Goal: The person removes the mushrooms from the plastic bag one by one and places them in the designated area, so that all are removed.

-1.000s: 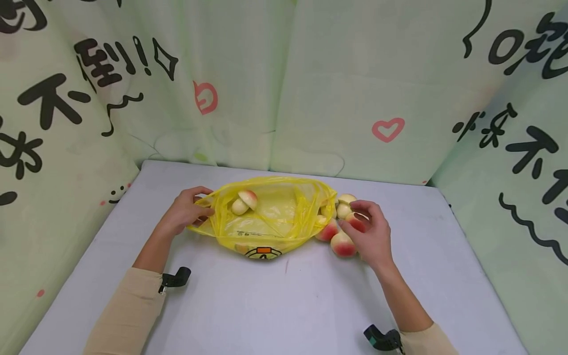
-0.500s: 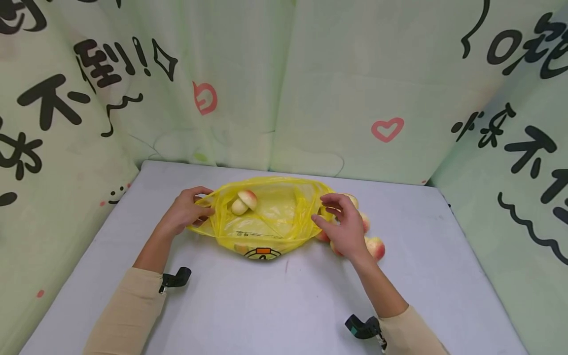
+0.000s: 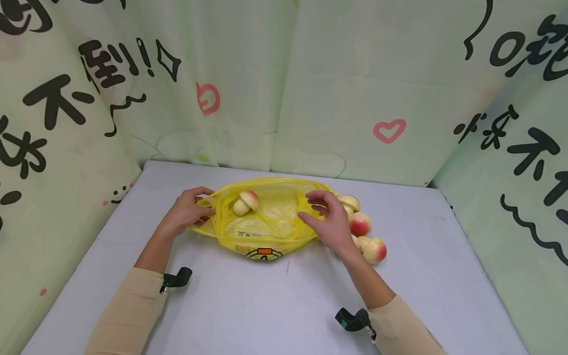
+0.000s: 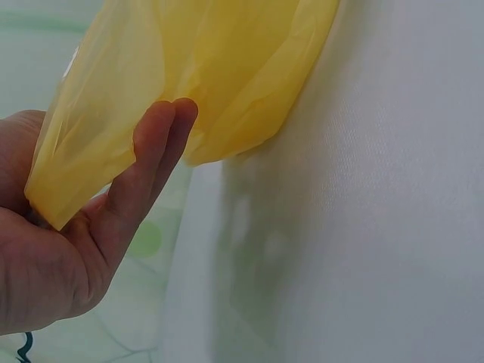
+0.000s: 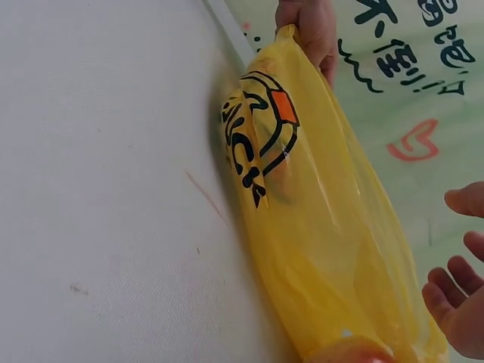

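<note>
A yellow plastic bag (image 3: 270, 246) with a printed cartoon duck lies on the table, its mouth facing up. Inside it, toward the left, rests a mushroom (image 3: 249, 199) with a red-and-cream cap. My left hand (image 3: 187, 211) holds the bag's left edge; in the left wrist view the yellow plastic (image 4: 83, 162) runs between thumb and fingers. Over the bag's right rim hovers my right hand (image 3: 329, 219), fingers apart and loosely bent, holding nothing. Just right of that hand sit several more mushrooms (image 3: 360, 224), some partly hidden by the hand and wrist.
The white table (image 3: 275, 305) reaches back to a pale green curtain (image 3: 328, 88) with black lettering and pink hearts. Curtain also hangs along both sides. Each wrist carries a small black camera (image 3: 177, 277).
My right hand has moved left from the mushrooms to over the bag's right rim, uncovering mushrooms behind it. My left hand has stayed at the bag's left edge.
</note>
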Demonstrator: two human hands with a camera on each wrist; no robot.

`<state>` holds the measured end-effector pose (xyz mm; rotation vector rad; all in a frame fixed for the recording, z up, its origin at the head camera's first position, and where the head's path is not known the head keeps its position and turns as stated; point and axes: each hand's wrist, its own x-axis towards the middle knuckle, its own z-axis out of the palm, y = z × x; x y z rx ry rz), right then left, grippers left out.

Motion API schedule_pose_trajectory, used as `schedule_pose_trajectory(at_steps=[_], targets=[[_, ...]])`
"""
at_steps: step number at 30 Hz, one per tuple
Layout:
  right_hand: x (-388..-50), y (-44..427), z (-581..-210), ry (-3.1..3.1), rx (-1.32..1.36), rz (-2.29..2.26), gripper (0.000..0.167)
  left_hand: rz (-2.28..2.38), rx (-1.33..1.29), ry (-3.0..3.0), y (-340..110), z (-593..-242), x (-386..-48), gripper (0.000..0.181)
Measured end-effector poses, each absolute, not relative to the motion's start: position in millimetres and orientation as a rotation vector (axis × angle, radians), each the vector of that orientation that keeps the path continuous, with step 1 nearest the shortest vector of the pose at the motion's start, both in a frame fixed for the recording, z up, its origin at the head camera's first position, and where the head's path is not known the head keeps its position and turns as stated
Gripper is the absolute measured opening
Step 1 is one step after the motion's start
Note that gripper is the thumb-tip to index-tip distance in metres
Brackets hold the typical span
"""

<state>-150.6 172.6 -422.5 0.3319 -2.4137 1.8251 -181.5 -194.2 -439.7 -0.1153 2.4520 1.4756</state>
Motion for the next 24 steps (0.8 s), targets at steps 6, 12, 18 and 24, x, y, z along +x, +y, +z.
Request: schedule_pose_trajectory(at_steps=[6, 12, 18, 24], targets=[[-153.8, 166.7, -423.7, -2.441, 0.35, 1.845, 0.047, 1.47, -0.118, 2.456, -193.1, -439.9, -181.2, 0.056], [-159.2, 158.8, -424.9, -2.464, 0.377, 1.866, 0.048, 1.476, -0.109, 2.455, -193.5, -441.3, -181.2, 0.056], [-163.2, 146.6, -424.6, -2.469, 0.403, 1.916, 0.049, 1.475, -0.112, 2.459, -193.8, -441.1, -181.0, 0.055], [-167.9, 135.8, -428.6, -2.489, 0.396, 1.951, 0.048, 1.462, -0.122, 2.463, -193.9, -440.8, -180.8, 0.055]])
